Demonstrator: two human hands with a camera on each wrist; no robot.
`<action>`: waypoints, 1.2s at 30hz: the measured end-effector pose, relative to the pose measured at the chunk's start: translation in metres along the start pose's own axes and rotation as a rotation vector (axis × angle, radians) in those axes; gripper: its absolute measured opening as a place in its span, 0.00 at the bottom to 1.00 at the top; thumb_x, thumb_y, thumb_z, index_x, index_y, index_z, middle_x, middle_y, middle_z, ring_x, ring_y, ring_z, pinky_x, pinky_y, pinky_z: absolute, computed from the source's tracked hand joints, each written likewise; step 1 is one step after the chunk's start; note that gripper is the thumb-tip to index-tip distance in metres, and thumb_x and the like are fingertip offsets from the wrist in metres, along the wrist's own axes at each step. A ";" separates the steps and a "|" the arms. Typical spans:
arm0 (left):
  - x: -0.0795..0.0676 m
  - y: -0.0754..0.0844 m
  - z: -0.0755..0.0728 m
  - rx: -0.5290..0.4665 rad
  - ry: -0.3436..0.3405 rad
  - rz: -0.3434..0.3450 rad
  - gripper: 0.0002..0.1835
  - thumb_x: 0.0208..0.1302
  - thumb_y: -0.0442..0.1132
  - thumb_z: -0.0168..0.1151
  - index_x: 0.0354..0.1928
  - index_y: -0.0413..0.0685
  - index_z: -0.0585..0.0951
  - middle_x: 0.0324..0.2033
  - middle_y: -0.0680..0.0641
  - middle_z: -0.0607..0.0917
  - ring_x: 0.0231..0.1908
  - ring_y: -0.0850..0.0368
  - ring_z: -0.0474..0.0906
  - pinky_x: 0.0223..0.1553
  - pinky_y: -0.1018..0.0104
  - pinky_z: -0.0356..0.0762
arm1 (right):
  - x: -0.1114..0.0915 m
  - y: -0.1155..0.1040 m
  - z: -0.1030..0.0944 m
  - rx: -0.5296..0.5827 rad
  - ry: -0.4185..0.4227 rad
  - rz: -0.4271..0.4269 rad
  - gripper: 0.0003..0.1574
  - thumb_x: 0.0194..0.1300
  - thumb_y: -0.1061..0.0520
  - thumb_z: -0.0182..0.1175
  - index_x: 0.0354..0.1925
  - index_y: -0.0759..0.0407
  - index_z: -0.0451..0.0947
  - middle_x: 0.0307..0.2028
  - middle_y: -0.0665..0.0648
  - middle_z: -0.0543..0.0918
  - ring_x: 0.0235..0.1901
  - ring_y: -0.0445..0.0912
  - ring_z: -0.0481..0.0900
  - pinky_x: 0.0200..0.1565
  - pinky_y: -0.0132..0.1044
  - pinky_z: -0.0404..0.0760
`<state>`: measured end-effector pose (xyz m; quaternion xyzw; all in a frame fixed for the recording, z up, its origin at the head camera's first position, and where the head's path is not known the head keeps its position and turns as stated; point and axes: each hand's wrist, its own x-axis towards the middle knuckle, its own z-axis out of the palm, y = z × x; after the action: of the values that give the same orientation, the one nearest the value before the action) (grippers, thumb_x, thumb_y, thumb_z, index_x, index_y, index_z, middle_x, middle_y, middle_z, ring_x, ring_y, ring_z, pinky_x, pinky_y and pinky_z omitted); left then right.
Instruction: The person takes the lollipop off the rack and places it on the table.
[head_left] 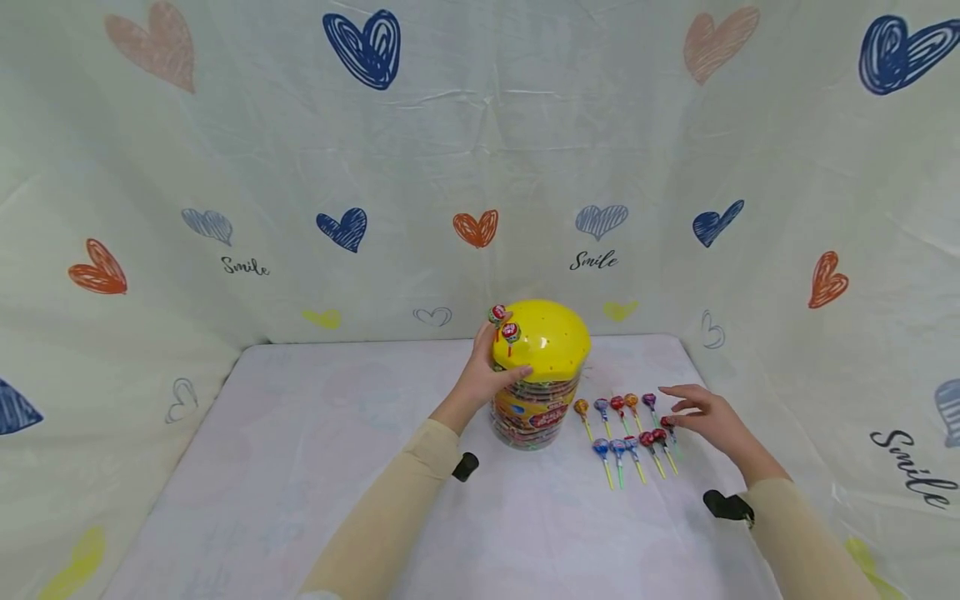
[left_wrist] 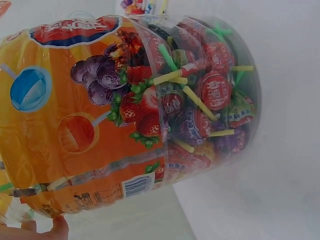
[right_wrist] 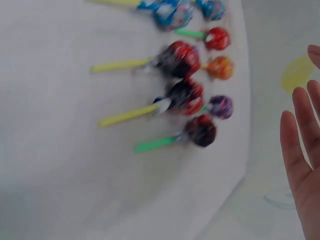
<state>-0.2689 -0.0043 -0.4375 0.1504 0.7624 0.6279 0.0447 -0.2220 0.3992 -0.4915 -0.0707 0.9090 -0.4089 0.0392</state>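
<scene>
A clear jar of lollipops [head_left: 531,421] with an orange fruit label and a domed yellow lid [head_left: 547,333] stands on the table. My left hand [head_left: 483,375] grips it from the left, thumb across the lid's lower edge; fingertips [left_wrist: 59,227] show against the jar in the left wrist view. Two lollipops [head_left: 511,333] appear at the lid's left side by those fingers; whether they are held or attached cannot be told. My right hand [head_left: 708,421] hovers at the right end of two rows of lollipops [head_left: 618,448], fingers extended and holding nothing. A dark red lollipop [right_wrist: 201,131] lies nearest it.
The white-covered table [head_left: 330,467] reaches back to a hanging cloth [head_left: 420,167] printed with hearts, which also encloses both sides. Dark wrist camera pieces [head_left: 727,505] sit at both cuffs.
</scene>
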 end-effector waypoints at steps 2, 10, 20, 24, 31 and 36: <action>0.000 0.000 0.000 0.005 0.001 -0.002 0.46 0.58 0.48 0.72 0.72 0.78 0.55 0.73 0.51 0.46 0.68 0.46 0.57 0.66 0.43 0.61 | 0.002 -0.018 0.000 -0.007 0.014 -0.063 0.27 0.66 0.61 0.62 0.63 0.63 0.73 0.59 0.66 0.71 0.50 0.60 0.75 0.44 0.32 0.81; -0.001 0.000 0.001 0.008 0.006 -0.010 0.45 0.58 0.48 0.72 0.72 0.78 0.56 0.73 0.52 0.47 0.67 0.47 0.58 0.66 0.43 0.61 | 0.004 -0.093 0.007 0.001 0.085 -0.304 0.23 0.63 0.69 0.63 0.57 0.66 0.77 0.54 0.63 0.75 0.45 0.36 0.75 0.48 0.20 0.74; -0.001 0.000 0.000 -0.014 -0.003 0.008 0.45 0.58 0.48 0.72 0.72 0.77 0.56 0.72 0.52 0.47 0.67 0.47 0.58 0.66 0.43 0.60 | 0.002 -0.171 0.019 0.132 0.132 -0.478 0.22 0.57 0.76 0.64 0.51 0.74 0.77 0.51 0.66 0.76 0.53 0.34 0.70 0.57 0.21 0.65; -0.001 0.000 0.000 -0.014 -0.004 0.014 0.46 0.58 0.48 0.72 0.73 0.76 0.56 0.72 0.52 0.48 0.66 0.47 0.59 0.66 0.44 0.61 | 0.014 -0.176 0.027 0.198 0.117 -0.534 0.23 0.55 0.77 0.65 0.51 0.71 0.78 0.53 0.63 0.77 0.57 0.37 0.69 0.64 0.25 0.60; -0.001 -0.001 0.000 -0.011 -0.006 0.023 0.46 0.58 0.49 0.72 0.73 0.75 0.55 0.72 0.51 0.48 0.66 0.46 0.59 0.66 0.44 0.61 | 0.030 -0.198 0.039 0.247 0.052 -0.592 0.22 0.58 0.74 0.65 0.51 0.65 0.80 0.54 0.60 0.78 0.59 0.43 0.69 0.64 0.30 0.65; 0.000 -0.002 0.000 -0.008 -0.010 0.022 0.45 0.58 0.49 0.71 0.73 0.74 0.55 0.73 0.51 0.47 0.66 0.46 0.59 0.66 0.44 0.61 | 0.038 -0.216 0.046 0.231 -0.006 -0.620 0.20 0.59 0.73 0.64 0.51 0.67 0.80 0.55 0.60 0.78 0.60 0.46 0.69 0.59 0.43 0.75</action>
<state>-0.2696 -0.0051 -0.4393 0.1619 0.7579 0.6305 0.0423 -0.2331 0.2176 -0.3610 -0.3401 0.7916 -0.5018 -0.0767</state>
